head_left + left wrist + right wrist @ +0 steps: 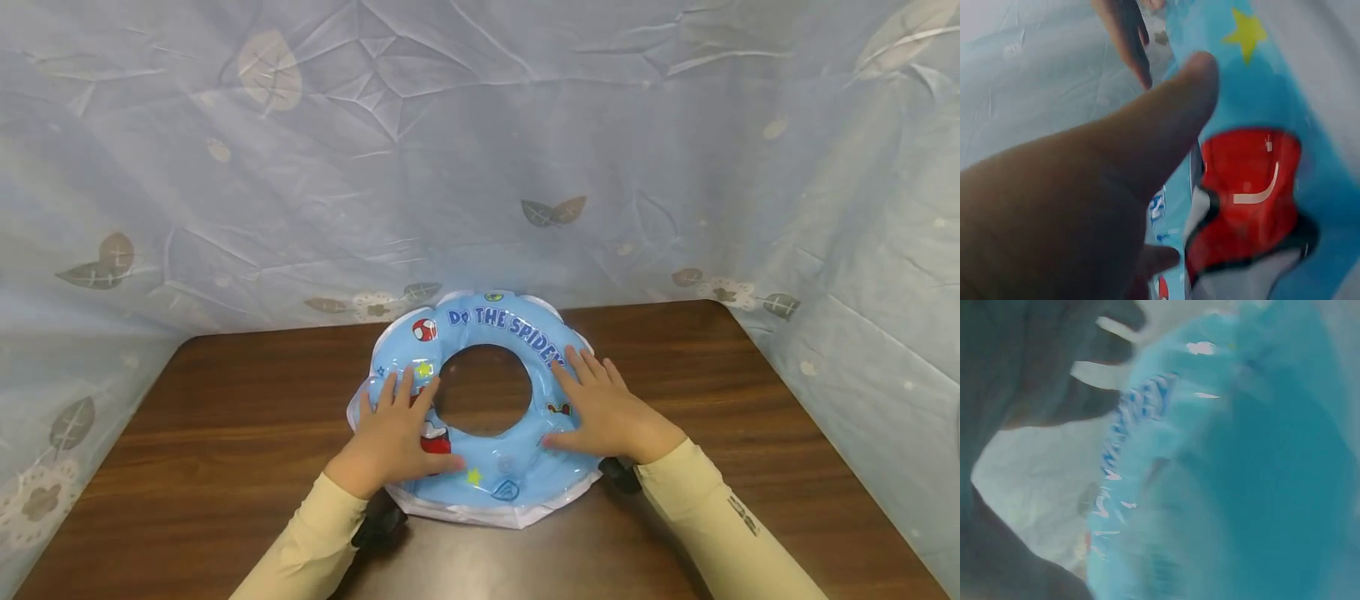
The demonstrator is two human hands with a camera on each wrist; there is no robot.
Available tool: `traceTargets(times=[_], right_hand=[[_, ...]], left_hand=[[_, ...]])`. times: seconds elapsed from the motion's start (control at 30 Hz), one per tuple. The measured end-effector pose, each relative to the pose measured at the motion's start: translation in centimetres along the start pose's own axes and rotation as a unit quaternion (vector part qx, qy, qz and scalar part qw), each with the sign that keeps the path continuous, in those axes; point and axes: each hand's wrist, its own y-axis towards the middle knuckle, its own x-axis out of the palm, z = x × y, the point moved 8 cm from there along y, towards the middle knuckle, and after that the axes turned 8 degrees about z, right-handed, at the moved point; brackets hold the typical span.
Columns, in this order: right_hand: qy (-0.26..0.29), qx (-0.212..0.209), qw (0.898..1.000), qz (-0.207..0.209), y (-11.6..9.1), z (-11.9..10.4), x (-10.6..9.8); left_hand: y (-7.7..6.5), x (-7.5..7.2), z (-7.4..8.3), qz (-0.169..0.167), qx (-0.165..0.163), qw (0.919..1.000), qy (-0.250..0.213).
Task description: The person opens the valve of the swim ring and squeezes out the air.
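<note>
A light-blue inflatable swim ring [465, 454] with a pale rim lies on the table in the head view, blue lettering along its far right side. My left hand [393, 442] is spread over its left side, near a red printed figure. On the opposite side, my right hand [603, 412] rests with fingers straight and apart. Up close, the left wrist view has the left thumb [1160, 119] beside the ring's red print [1247, 200] and yellow star. In the right wrist view the right hand's fingers [1094, 403] reach to the ring's blurred blue surface [1272, 456].
The dark brown wooden table [247, 417] extends on both sides of the ring. A greyish-blue curtain [450, 167] with leaf prints hangs behind it and along the sides. Dark wrist bands [380, 521] show under the cream sleeves.
</note>
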Motion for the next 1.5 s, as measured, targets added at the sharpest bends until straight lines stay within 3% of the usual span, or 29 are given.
traceTargets(times=[0.17, 0.53, 0.8, 1.17, 1.5], right_hand=[[0.023, 0.008, 1.0, 0.013, 0.5, 0.8, 1.0], [0.009, 0.029, 0.998, -0.053, 0.6, 1.4, 2.8], [-0.02, 0.032, 0.996, -0.086, 0.5, 1.4, 3.4], [-0.045, 0.028, 0.994, -0.093, 0.7, 1.2, 3.6], [-0.023, 0.028, 0.995, -0.093, 0.6, 1.5, 3.5]], left_hand=[[-0.3, 1.2, 0.5, -0.014, -0.028, 0.9994, -0.013], [-0.3, 2.6, 1.1, -0.032, -0.035, 0.9987, 0.018], [-0.2, 3.1, 0.9, -0.036, -0.032, 0.9985, 0.025], [-0.2, 3.2, 1.3, -0.035, -0.027, 0.9978, 0.049], [-0.2, 3.4, 1.4, -0.039, -0.029, 0.9978, 0.044]])
